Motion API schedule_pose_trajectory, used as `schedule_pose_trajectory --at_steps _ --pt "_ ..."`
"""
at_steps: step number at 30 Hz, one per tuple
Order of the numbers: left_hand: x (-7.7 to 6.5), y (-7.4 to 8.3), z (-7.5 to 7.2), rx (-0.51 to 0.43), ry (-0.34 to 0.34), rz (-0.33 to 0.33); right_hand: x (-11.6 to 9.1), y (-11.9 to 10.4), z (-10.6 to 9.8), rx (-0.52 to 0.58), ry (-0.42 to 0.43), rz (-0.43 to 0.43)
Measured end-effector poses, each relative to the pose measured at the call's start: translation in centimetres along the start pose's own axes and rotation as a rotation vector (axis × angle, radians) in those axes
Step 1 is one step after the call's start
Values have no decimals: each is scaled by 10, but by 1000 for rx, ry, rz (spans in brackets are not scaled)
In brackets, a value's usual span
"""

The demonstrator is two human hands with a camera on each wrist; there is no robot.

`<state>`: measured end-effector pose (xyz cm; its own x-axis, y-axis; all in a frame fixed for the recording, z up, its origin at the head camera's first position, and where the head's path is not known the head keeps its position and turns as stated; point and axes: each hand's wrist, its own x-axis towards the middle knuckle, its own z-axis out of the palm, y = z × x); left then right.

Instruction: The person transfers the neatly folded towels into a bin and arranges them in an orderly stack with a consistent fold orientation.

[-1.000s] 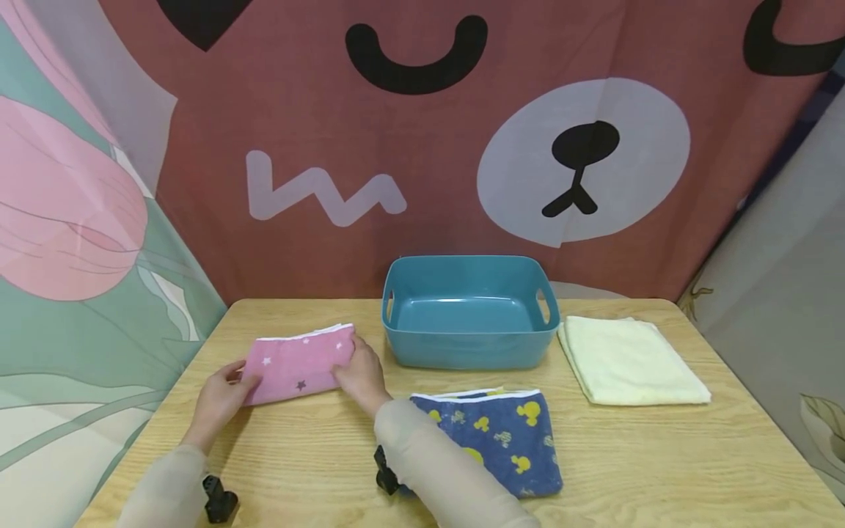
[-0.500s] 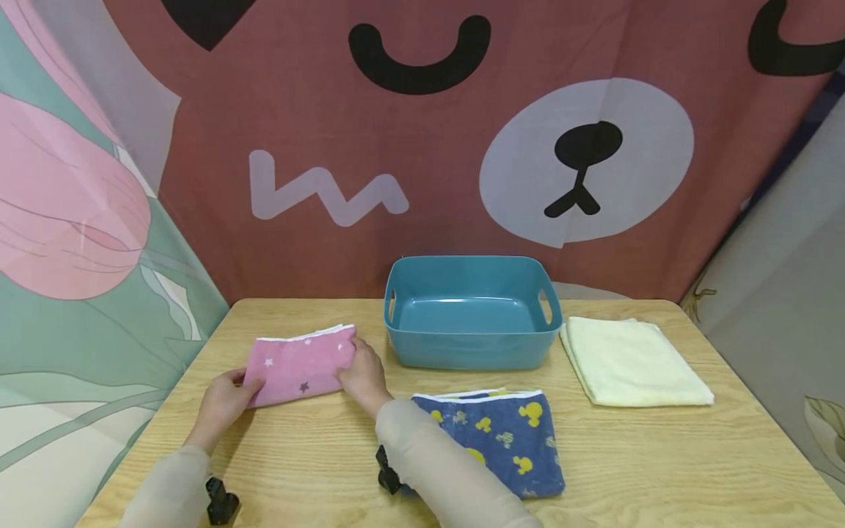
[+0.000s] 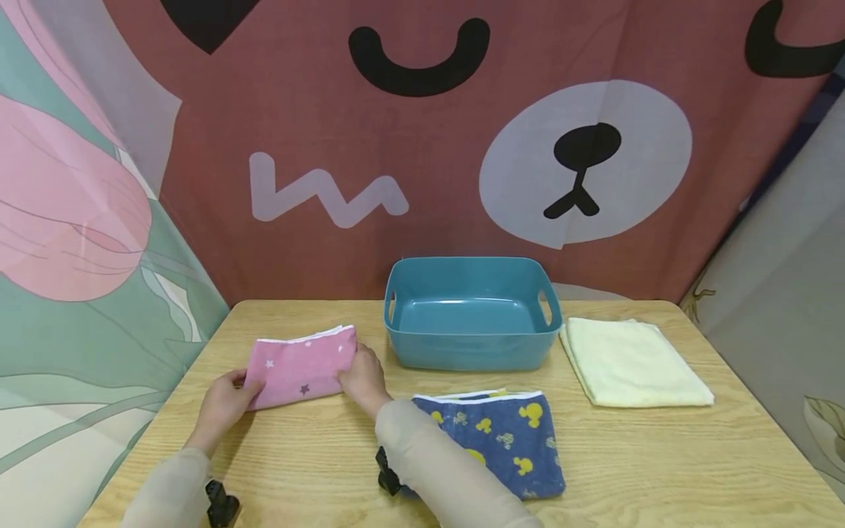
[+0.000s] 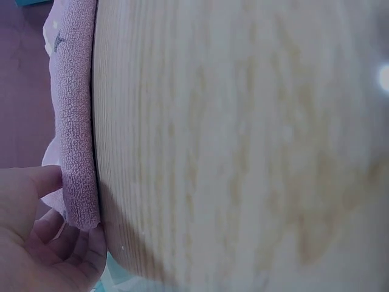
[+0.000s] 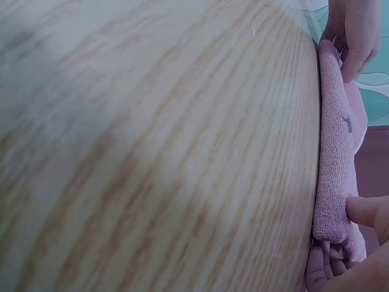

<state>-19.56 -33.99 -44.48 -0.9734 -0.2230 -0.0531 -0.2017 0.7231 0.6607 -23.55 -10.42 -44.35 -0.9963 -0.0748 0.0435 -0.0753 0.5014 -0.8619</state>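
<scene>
A folded pink towel (image 3: 300, 367) with small stars and a white edge lies on the left part of the table. My left hand (image 3: 223, 407) pinches its left end, thumb on top; in the left wrist view the fingers curl at the towel's (image 4: 78, 115) end, partly tucked under it. At the opposite end my right hand (image 3: 365, 378) grips the towel, and the right wrist view has the thumb pressing on the thick fold (image 5: 335, 152) with the fingers beneath. Under my right sleeve lies a folded blue towel (image 3: 502, 440) with yellow mouse-head prints, partly hidden by the forearm.
A teal plastic basket (image 3: 472, 352) with handle cutouts stands at the table's back middle, nothing visible inside. To its right lies a folded pale yellow towel (image 3: 637, 363). A printed cloth (image 3: 317, 257) hangs right behind the wooden table (image 3: 634, 462).
Both hands stay at the pink towel's ends and the towel has barely shifted. The left hand has edged slightly inward. The whole view has drifted a little.
</scene>
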Motion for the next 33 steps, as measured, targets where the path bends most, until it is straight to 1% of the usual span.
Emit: schedule_pose_trajectory --at_steps 4,9,15,20,27,33 --pt "0 -1 1 1 10 2 1 -1 0 -26 -7 7" --pt "0 -2 0 -6 8 -20 2 0 0 -58 -31 25" --pt "-2 -1 -2 -19 8 -18 3 0 2 -49 -33 33" --pt "-6 1 -3 -49 27 -8 2 -3 0 -4 -17 0" --pt "-9 2 -5 -87 46 2 1 -7 -4 14 16 -51" --pt "-16 6 -8 -121 65 0 -4 -16 -10 3 -10 -52"
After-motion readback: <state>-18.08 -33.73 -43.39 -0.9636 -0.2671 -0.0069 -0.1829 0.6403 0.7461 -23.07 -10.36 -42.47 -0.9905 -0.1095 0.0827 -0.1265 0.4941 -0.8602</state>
